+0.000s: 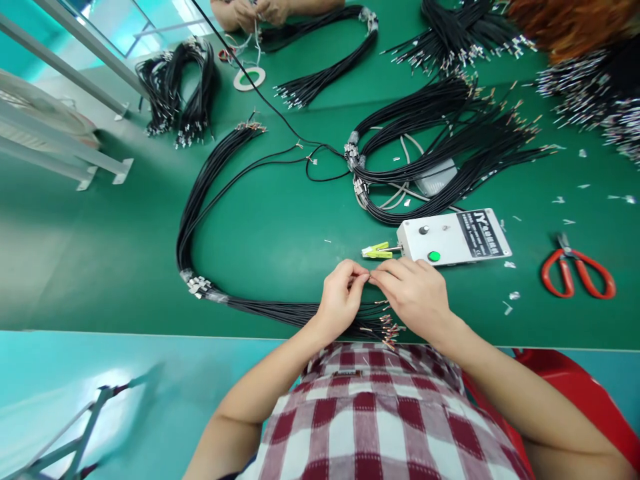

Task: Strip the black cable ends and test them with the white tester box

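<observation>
My left hand (344, 297) and my right hand (414, 293) meet fingertip to fingertip above the front of the green table. Both are closed in a pinch on the end of a thin cable, mostly covered by the fingers. Below them runs a bundle of black cables (265, 307) with stripped, coppery ends fanned out near my body. The bundle curves round to the left, where white tape and metal bits bind it. Just beyond my fingers is a white box (450, 239) with a knob and a green button. A yellow clip-like tip (377, 251) sticks out of its left side.
Red-handled pliers (575, 270) lie at the right among small plastic scraps. More cable bundles (425, 127) cover the back right, partly over a grey adapter (437, 177). A tape roll (249, 79) lies near a co-worker's hands (260, 12). Another bundle (177, 87) sits back left.
</observation>
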Motion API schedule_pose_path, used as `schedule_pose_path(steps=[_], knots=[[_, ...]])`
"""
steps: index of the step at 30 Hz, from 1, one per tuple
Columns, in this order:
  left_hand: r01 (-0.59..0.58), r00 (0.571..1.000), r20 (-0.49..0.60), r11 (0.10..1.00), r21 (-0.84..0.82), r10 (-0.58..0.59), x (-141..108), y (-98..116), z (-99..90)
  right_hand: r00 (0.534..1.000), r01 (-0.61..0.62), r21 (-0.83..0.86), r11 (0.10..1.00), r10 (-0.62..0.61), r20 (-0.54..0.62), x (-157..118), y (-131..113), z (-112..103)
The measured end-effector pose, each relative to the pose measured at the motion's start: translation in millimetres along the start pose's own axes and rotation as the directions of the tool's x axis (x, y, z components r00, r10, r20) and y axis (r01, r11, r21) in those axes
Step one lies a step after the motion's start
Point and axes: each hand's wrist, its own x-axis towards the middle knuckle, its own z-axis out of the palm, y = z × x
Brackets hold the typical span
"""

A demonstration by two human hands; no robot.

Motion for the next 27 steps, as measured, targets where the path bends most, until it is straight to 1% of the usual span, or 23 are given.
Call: schedule_pose_path(steps=[1, 3, 6, 7, 9, 11, 12, 18, 22, 27], knots=[[-0.004, 1.0, -0.003, 1.0, 0.003, 0.004, 1, 0, -1.3, 0.999, 0.036, -0.033, 0.999, -0.036, 0.009, 3, 2, -2], [0.031, 0.999, -0.017, 0.999, -0.035, -0.032, 4, -2, -4.0, 0.997, 0.075, -0.074, 0.994, -0.074, 0.017, 9, 10, -4], [0.115, 0.992, -0.043, 0.985, -0.125, -0.121, 11, -5, -7.8, 0.998, 0.053, -0.102, 0.993, -0.051, 0.026, 22, 22, -6], [0.134, 0.989, -0.046, 0.981, -0.144, -0.142, 13, -6, -8.9, 0.998, 0.04, -0.115, 0.993, -0.035, 0.048, 27, 26, -6], [0.155, 0.985, -0.047, 0.974, -0.164, -0.165, 18, -8, -10.5, 0.992, 0.027, -0.157, 0.987, -0.007, 0.127, 36, 33, -3], [0.16, 0.984, -0.05, 0.972, -0.169, -0.171, 23, -10, -11.4, 0.979, 0.037, -0.201, 0.979, 0.005, 0.204, 43, 39, 1], [0.159, 0.984, -0.055, 0.973, -0.167, -0.17, 25, -12, -11.5, 0.975, 0.045, -0.216, 0.975, 0.004, 0.221, 45, 40, 4], [0.145, 0.985, -0.09, 0.987, -0.071, -0.151, 38, -22, -7.9, 0.988, 0.069, -0.235, 0.97, -0.035, 0.149, 49, 44, 11], [0.138, 0.986, -0.096, 0.99, -0.003, -0.137, 41, -26, -3.6, 0.988, 0.061, -0.219, 0.974, -0.029, 0.15, 49, 45, 10], [0.112, 0.989, -0.109, 0.991, 0.071, -0.104, 42, -21, -0.6, 0.988, 0.047, -0.19, 0.981, -0.017, 0.156, 49, 44, 9]])
